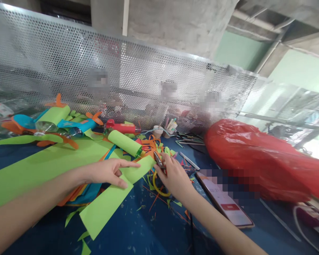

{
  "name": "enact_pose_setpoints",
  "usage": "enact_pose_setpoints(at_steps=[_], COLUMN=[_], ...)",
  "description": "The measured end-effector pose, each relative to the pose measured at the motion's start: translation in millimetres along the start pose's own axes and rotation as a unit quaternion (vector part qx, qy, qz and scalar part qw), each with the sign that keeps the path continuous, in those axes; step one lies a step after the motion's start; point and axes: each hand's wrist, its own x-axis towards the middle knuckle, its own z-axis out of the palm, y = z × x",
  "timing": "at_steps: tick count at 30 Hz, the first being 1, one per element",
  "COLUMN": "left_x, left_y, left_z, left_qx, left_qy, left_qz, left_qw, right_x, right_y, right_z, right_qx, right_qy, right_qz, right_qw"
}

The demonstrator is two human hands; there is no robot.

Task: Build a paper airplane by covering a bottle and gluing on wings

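Note:
A strip of light green paper (106, 210) lies slantwise on the blue table, with a step in its edge near the middle. My left hand (110, 173) rests over this strip, its thumb and index finger stretched apart on the paper and its other fingers curled under. At the strip's far end, my right hand (174, 175) is closed around a small, dark, shiny metal tool (159, 160); its exact kind is unclear. Beyond the strip lies a bottle wrapped in green paper (125, 142). A yellow ring (155, 184), perhaps a tape roll, sits partly behind my right hand.
Large green sheets (55, 166) cover the left side. Paper-and-bottle models (53, 118) and a red-wrapped bottle (122, 127) stand behind. Cups (158, 131), paper scraps (151, 141), a phone (223, 200) and a big red plastic bag (250, 159) surround the workspace. A perforated metal screen (143, 71) borders the back.

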Motion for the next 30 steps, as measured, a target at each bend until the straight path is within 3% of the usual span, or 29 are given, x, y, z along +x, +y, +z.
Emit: enact_pose_setpoints(at_steps=[3,5,8,12,15,18,22,30], left_x=[2.8,4.1,5.7,9.5,13.1,16.1,18.0,20.7], left_y=[-3.4,-5.5,-9.9,-17.0,-20.2,-20.8,-21.0,-30.3], left_z=[6.6,10.4,15.0,18.9,18.9,17.1,15.9,15.9], left_qx=[0.013,0.024,0.042,0.027,0.014,0.011,-0.001,-0.002], left_qy=[-0.031,-0.048,-0.047,0.005,0.045,0.096,0.149,0.181], left_qz=[0.001,-0.007,-0.015,0.001,0.008,0.022,0.048,0.060], left_qw=[0.999,0.999,0.998,1.000,0.999,0.995,0.988,0.982], right_x=[-0.1,-0.1,0.3,0.9,-2.9,-12.3,-25.8,-27.6], right_y=[-2.4,-2.4,1.1,6.8,1.8,-11.8,-27.2,-29.9], right_z=[3.2,4.6,4.8,5.8,6.5,4.0,1.9,7.4], right_qx=[0.143,0.177,0.151,0.096,0.055,0.133,0.239,0.276], right_qy=[-0.001,-0.003,0.015,0.075,0.096,0.035,-0.081,-0.120], right_qz=[-0.062,-0.072,-0.061,-0.035,-0.091,-0.186,-0.253,-0.330], right_qw=[0.988,0.982,0.986,0.992,0.990,0.973,0.934,0.895])
